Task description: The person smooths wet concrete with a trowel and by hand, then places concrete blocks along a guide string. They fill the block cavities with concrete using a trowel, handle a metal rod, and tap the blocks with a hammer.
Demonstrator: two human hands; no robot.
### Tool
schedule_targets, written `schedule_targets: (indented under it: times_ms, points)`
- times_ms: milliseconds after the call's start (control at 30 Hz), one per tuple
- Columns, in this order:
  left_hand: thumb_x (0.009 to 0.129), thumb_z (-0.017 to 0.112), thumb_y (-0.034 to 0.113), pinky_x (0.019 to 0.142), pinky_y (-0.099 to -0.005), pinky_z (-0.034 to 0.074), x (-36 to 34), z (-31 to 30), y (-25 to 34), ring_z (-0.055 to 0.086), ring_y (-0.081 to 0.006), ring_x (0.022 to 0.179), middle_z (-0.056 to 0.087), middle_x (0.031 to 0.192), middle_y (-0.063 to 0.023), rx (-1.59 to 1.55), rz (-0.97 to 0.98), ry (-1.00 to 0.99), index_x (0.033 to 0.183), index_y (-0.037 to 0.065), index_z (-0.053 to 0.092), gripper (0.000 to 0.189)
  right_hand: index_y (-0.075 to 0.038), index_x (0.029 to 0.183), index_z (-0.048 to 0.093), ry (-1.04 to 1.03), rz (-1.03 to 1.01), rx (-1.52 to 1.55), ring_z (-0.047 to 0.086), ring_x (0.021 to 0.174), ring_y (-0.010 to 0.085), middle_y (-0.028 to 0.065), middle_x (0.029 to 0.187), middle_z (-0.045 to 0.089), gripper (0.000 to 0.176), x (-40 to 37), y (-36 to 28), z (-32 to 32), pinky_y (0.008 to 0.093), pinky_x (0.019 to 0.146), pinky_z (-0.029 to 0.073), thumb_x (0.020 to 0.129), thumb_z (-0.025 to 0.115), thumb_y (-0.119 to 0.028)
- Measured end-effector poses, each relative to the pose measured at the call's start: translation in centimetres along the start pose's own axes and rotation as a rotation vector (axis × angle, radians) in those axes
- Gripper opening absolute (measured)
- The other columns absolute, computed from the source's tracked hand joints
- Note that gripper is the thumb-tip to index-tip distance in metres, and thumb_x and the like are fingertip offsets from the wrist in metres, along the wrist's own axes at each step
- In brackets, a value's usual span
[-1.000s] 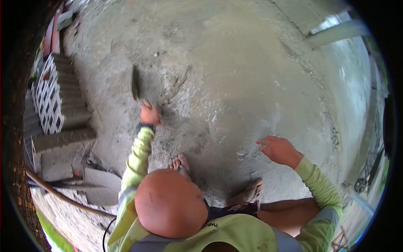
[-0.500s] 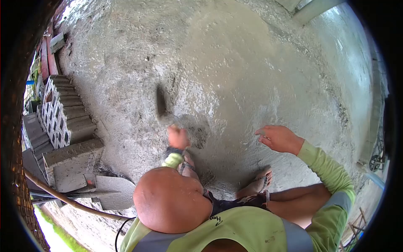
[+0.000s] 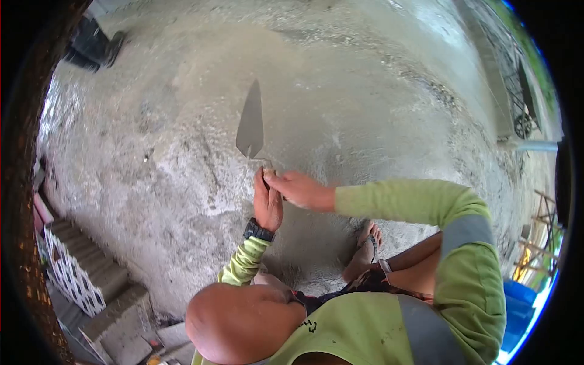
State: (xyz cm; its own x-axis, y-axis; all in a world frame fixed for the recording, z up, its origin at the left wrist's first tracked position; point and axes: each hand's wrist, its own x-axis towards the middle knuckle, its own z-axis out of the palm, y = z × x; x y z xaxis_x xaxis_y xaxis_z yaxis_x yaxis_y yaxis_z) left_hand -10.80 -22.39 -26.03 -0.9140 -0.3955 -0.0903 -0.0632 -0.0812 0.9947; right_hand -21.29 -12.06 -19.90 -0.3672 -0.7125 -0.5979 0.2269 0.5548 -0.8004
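A pointed trowel (image 3: 250,121) is held over the wet cement floor, its flat grey blade pointing away from me. My left hand (image 3: 267,204), with a black watch at the wrist, is closed around the handle, which is mostly hidden. My right hand (image 3: 301,190) meets it from the right, its fingers closed at the front of the handle, near the neck of the blade. The two hands touch there. Below and around them spreads the wet grey cement (image 3: 340,121), smooth in places and rough in others.
Hollow concrete blocks (image 3: 79,261) stand at the lower left beside other grey pieces. A person's dark boots (image 3: 94,45) are at the upper left. My bare foot in a sandal (image 3: 364,252) rests on the cement. A pipe (image 3: 529,145) and blue containers (image 3: 517,310) are at the right.
My right hand has moved left from open air to meet my left hand at the trowel. The trowel has risen from low over the cement. The view has shifted, and boots now show.
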Motion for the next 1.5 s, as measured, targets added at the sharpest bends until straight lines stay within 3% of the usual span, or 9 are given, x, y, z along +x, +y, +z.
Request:
schedule_targets:
  times_ms: [267, 367, 433, 633, 700, 833, 1000, 1333, 1500]
  points:
    - [0.096, 0.056, 0.028, 0.092, -0.0393, 0.044, 2.0, -1.1, 5.8, 0.051, -0.0273, 0.108, 0.048, 0.123, -0.0177, 0.301, 0.054, -0.323, 0.145, 0.003, 0.038, 0.058, 0.006, 0.091, 0.059, 0.515, 0.065, 0.481, 0.066, 0.082, 0.0294, 0.0186, 0.08, 0.061, 0.037, 0.7, -1.1, -3.6, 0.0447, 0.067, 0.048, 0.094, 0.053, -0.03]
    - [0.097, 0.058, 0.027, 0.084, -0.0335, 0.049, 1.5, -4.1, 5.3, 0.057, -0.0204, 0.098, 0.057, 0.113, -0.0136, 0.151, -0.071, -0.272, 0.142, 0.005, 0.044, 0.052, 0.004, 0.101, 0.06, 0.862, -0.189, -0.471, 0.068, 0.078, 0.0359, 0.0206, 0.085, 0.067, 0.04, 4.2, 3.4, -13.1, 0.0456, 0.071, 0.053, 0.094, 0.053, -0.035]
    - [0.098, 0.058, 0.023, 0.077, -0.0289, 0.052, 0.4, -6.7, 4.0, 0.061, -0.015, 0.09, 0.064, 0.103, -0.0086, 0.111, -0.138, -0.152, 0.139, 0.005, 0.048, 0.046, 0.003, 0.105, 0.063, 0.957, 0.084, -0.764, 0.067, 0.084, 0.0403, 0.0238, 0.09, 0.069, 0.04, 5.8, 3.4, -22.2, 0.048, 0.074, 0.054, 0.092, 0.055, -0.035]
    - [0.099, 0.057, 0.025, 0.073, -0.0276, 0.048, -3.4, -12.1, 3.9, 0.059, -0.0124, 0.084, 0.063, 0.097, -0.0064, 0.033, -0.313, 0.083, 0.133, -0.001, 0.05, 0.043, 0.002, 0.112, 0.063, 1.322, 0.363, -0.946, 0.07, 0.084, 0.0369, 0.017, 0.1, 0.068, 0.038, 14.9, 7.9, -40.9, 0.0436, 0.072, 0.057, 0.089, 0.059, -0.029]
    - [0.099, 0.057, 0.025, 0.072, -0.0273, 0.048, -3.9, -12.1, 3.4, 0.059, -0.0125, 0.083, 0.063, 0.096, -0.0062, -0.012, -0.344, 0.114, 0.132, -0.001, 0.05, 0.043, 0.005, 0.118, 0.058, 1.266, 0.353, -1.336, 0.07, 0.085, 0.035, 0.0184, 0.103, 0.066, 0.043, 19.1, 9.9, -39.0, 0.0417, 0.073, 0.057, 0.089, 0.058, -0.027]
    - [0.099, 0.057, 0.029, 0.068, -0.0285, 0.049, -3.2, -10.6, 1.6, 0.061, -0.0141, 0.079, 0.064, 0.096, -0.0057, -0.048, -0.349, 0.076, 0.129, 0.002, 0.053, 0.041, 0.007, 0.121, 0.055, 1.373, 0.233, -1.011, 0.07, 0.087, 0.0345, 0.0201, 0.103, 0.066, 0.045, 18.4, 7.0, -30.7, 0.0416, 0.075, 0.057, 0.088, 0.057, -0.024]
    - [0.099, 0.057, 0.02, 0.072, -0.0274, 0.047, -1.2, -9.1, 2.2, 0.059, -0.0133, 0.081, 0.063, 0.098, -0.0062, -0.051, -0.336, -0.033, 0.131, 0.001, 0.051, 0.038, 0.008, 0.123, 0.053, 0.852, 0.253, -1.041, 0.069, 0.092, 0.0348, 0.0205, 0.103, 0.066, 0.047, 9.1, 5.4, -33.9, 0.0442, 0.077, 0.057, 0.09, 0.055, -0.026]
    - [0.1, 0.055, 0.023, 0.069, -0.0287, 0.049, -1.9, -10.3, 2.4, 0.059, -0.013, 0.077, 0.063, 0.094, -0.0059, -0.012, -0.386, 0.098, 0.127, 0.001, 0.053, 0.035, 0.013, 0.121, 0.049, 1.464, 0.448, -0.926, 0.07, 0.089, 0.0299, 0.021, 0.107, 0.064, 0.048, 16.3, 7.2, -35.1, 0.0375, 0.071, 0.058, 0.091, 0.055, -0.023]
    - [0.099, 0.056, 0.024, 0.069, -0.0292, 0.049, -0.4, -9.2, 2.4, 0.06, -0.0136, 0.076, 0.063, 0.092, -0.0064, -0.008, -0.345, 0.033, 0.127, 0.0, 0.052, 0.037, 0.012, 0.118, 0.049, 1.168, 0.249, -0.993, 0.07, 0.086, 0.0328, 0.0242, 0.106, 0.063, 0.042, 12.2, 5.1, -32.5, 0.0371, 0.07, 0.058, 0.088, 0.056, -0.017]
